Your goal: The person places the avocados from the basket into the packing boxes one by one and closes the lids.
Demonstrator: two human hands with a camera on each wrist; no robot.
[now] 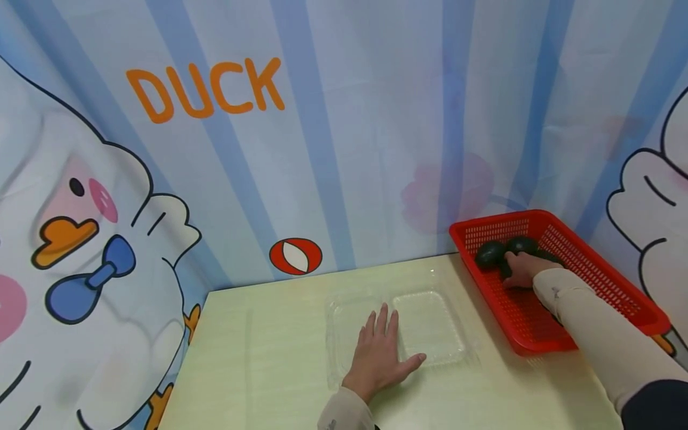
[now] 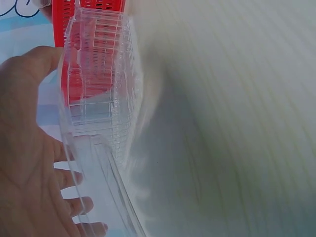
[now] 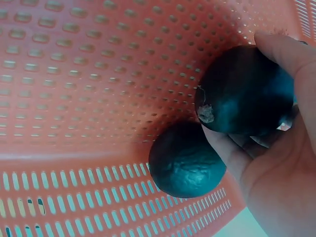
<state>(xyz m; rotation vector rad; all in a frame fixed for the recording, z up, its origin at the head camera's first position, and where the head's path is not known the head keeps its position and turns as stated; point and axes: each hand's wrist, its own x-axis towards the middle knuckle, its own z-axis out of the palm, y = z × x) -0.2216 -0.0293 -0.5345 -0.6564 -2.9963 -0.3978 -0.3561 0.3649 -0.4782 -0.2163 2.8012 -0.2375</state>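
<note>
My left hand [image 1: 378,355] lies with spread fingers on a clear plastic clamshell container [image 1: 432,328], which sits unfolded on the table. In the left wrist view, its thumb and fingertips touch the container's thin edge [image 2: 74,123]. Inside the red basket, my right hand [image 1: 524,270] grips a dark green avocado [image 3: 244,94] between thumb and fingers. A second avocado [image 3: 185,160] rests just below the held one in the right wrist view. The head view shows dark avocados [image 1: 490,254] by the fingers; the hand and sleeve partly cover the contents.
The perforated red basket [image 1: 491,304] stands at the table's right side, close to the back curtain. A pale wood-look table [image 1: 279,358] carries both containers. Behind it hangs a striped blue curtain [image 1: 365,149] with cartoon ducks and orange lettering.
</note>
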